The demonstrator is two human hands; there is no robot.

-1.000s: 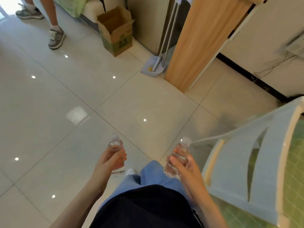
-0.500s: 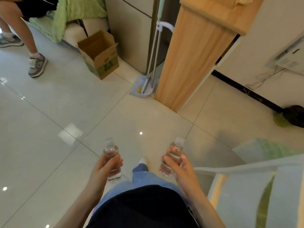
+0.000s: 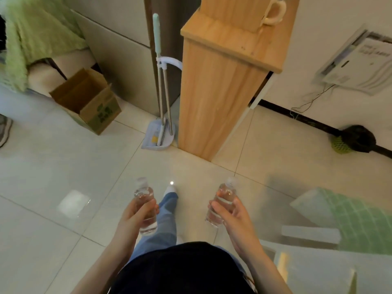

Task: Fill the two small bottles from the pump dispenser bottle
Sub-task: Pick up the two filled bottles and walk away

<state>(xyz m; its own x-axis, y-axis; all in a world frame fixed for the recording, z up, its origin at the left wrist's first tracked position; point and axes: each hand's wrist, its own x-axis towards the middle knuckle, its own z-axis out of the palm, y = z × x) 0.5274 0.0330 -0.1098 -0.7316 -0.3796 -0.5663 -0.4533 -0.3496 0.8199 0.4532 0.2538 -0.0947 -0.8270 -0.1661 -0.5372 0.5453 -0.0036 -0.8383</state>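
Observation:
I hold two small clear plastic bottles upright above the tiled floor. My left hand (image 3: 135, 217) is wrapped around the left small bottle (image 3: 144, 196), which has a clear cap and clear liquid inside. My right hand (image 3: 235, 221) grips the right small bottle (image 3: 222, 198), also capped and holding clear liquid. The two bottles are apart, about a body's width from each other, with my blue trouser leg between them. No pump dispenser bottle is in view.
A wooden cabinet (image 3: 218, 92) stands ahead, with a broom and dustpan (image 3: 161, 132) leaning at its left. An open cardboard box (image 3: 89, 102) sits at the left. A green-checked table (image 3: 347, 219) lies at the right, a black bin (image 3: 356, 139) by the wall.
The view has tilted up and moved forward; the cabinet and box look closer and the table has slid lower right. Both hands still hold their bottles, now a little wider apart.

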